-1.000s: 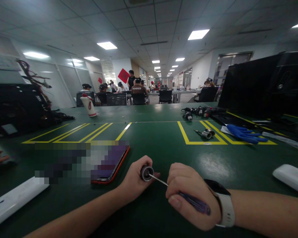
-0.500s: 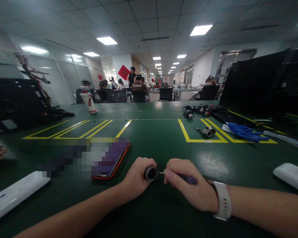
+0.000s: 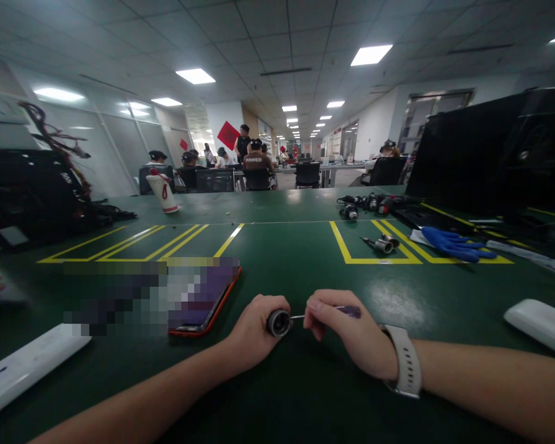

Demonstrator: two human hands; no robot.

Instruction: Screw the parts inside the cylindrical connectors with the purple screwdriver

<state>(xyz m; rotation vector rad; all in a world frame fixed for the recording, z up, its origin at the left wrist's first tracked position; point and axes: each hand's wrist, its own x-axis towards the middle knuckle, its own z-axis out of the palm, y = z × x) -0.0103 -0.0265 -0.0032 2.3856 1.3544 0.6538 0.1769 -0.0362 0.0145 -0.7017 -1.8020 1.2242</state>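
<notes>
My left hand (image 3: 254, 333) is closed around a small dark cylindrical part (image 3: 278, 322), its round end facing right. My right hand (image 3: 346, 338) pinches a thin screwdriver with a purple handle (image 3: 346, 312); its metal shaft runs level to the left, and its tip meets the end of the cylinder. Both hands rest low on the green table (image 3: 282, 259), near its front edge. A white watch band sits on my right wrist.
A phone in a red case (image 3: 203, 302) lies just left of my left hand. White oblong objects lie at far left (image 3: 23, 370) and far right (image 3: 536, 324). Further back are metal parts (image 3: 382, 245), a blue glove (image 3: 453, 243), a white cup (image 3: 161, 191) and black cases. Another person's hand shows at the left edge.
My right hand has lowered and turned the screwdriver from a slanted position to level, closing in on the cylinder. My left hand has stayed put.
</notes>
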